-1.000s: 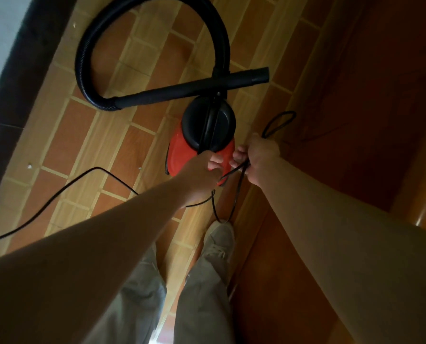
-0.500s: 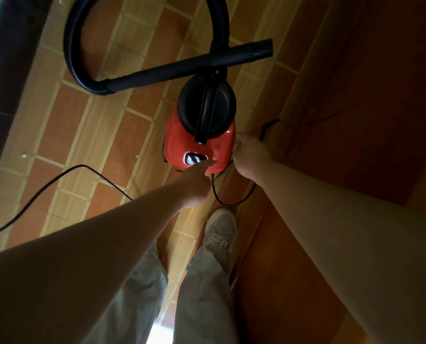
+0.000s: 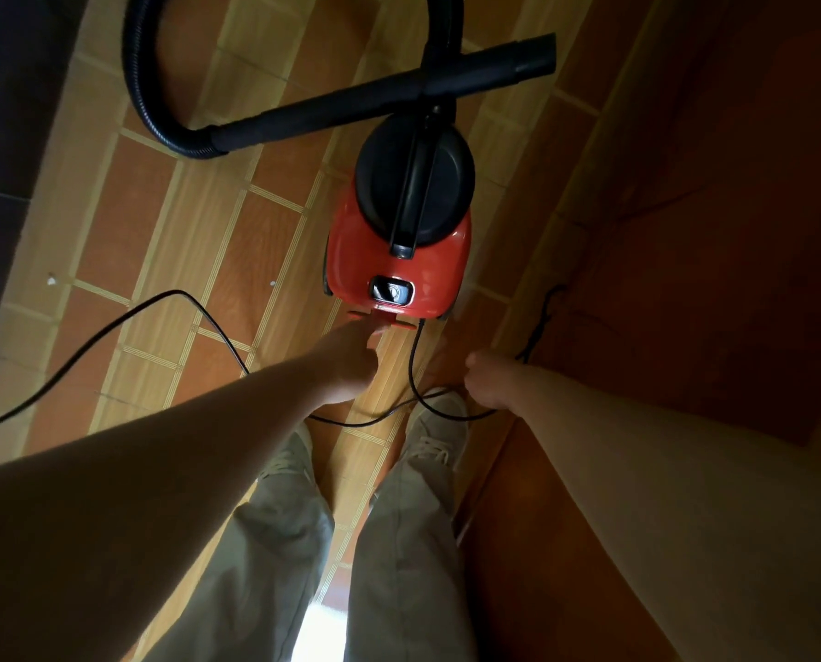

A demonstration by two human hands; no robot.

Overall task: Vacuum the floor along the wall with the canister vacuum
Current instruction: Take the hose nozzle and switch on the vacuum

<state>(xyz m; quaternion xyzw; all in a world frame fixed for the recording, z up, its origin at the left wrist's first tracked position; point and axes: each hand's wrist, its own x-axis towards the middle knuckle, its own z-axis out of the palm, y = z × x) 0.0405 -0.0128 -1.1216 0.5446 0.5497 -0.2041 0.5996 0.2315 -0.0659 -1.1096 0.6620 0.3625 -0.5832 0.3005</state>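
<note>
Tiled floor (image 3: 150, 222) under red canister vacuum (image 3: 399, 274) — right hand (image 3: 487, 382) grip curled round cord (image 3: 409, 360); left hand (image 3: 346, 358) grip unclear.

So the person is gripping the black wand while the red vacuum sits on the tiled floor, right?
No. The head view shows the black wand lying untouched beyond the red vacuum. The left hand reaches the vacuum's rear, and the right hand grips the cord.

**Narrow Home Hallway**

Paved with an orange-and-tan tile floor (image 3: 198, 241), hemmed by reddish wooden panelling (image 3: 685, 222) on the right and a dark wall base (image 3: 2, 136) on the left. Marked as domestic by a small red canister vacuum (image 3: 399, 265).
</note>
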